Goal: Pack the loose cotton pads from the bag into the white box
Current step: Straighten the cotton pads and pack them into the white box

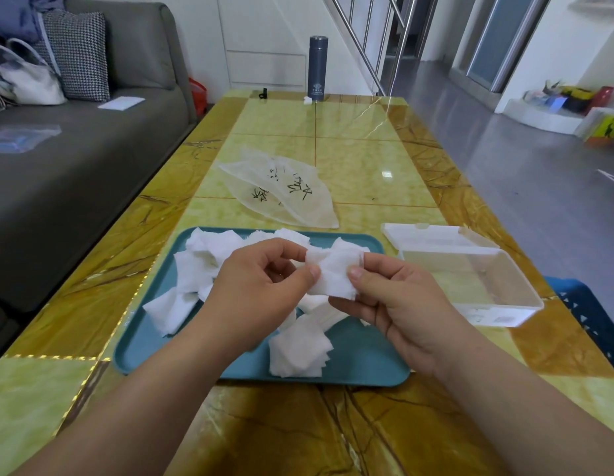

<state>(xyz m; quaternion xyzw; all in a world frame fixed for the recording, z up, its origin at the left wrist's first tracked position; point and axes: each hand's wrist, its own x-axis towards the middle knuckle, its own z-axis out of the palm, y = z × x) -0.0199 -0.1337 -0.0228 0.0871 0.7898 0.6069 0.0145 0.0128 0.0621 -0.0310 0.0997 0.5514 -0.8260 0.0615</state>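
Left hand [260, 286]: thumb and curled fingers pinch the left edge of the held pads [334, 273].
Right hand [394, 304]: thumb on top and fingers beneath, pinching the right edge of the same pads.
Held pads: a small, uneven white bunch, raised above the tray [367, 365] and clear of it.
Loose pads [298, 352]: scattered in untidy heaps across the tray, some overlapping and some near its left rim.
Bag [281, 190]: lies flat on the table [367, 149] beyond the tray and appears emptied.
White box [498, 317]: stands just right of the tray with its lid [432, 235] folded back. No pads are visible inside.
Step in hand (judgement): squaring the bunch before transfer to the box.
Risk 1: the edges are misaligned, so the bunch may fan out or shed pads over the table during the carry.
Risk 2: the grip is on the edges only, so the soft middle may sag and the pads may fold.
Risk 3: a crooked bunch may catch on the box rim and go in skewed, wasting space.
Risk 4: the box looks light and sits near the table's right side, so a push while loading may slide it.
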